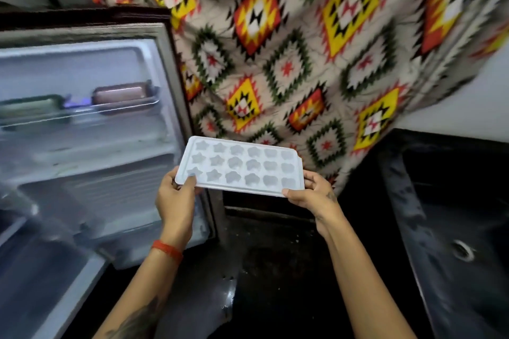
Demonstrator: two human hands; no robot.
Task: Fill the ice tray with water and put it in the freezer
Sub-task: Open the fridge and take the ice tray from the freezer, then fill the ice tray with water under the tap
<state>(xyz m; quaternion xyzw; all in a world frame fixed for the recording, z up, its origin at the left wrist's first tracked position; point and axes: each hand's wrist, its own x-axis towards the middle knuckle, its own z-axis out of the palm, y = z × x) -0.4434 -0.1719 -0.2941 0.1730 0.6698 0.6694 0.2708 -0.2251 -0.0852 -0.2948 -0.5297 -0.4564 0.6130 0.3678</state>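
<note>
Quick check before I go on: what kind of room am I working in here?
Probably a home kitchen: an open fridge on the left, a black sink on the right, and an ice tray held between them.

No legible text, label, brand, number or sign appears on any surface in the head view; motion blur softens most of the scene.

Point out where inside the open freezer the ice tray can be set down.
Both hands, left hand and right hand, hold the ice tray. The freezer shelf is crowded by a green container and a brown container. The ledge below them looks bare.
</note>
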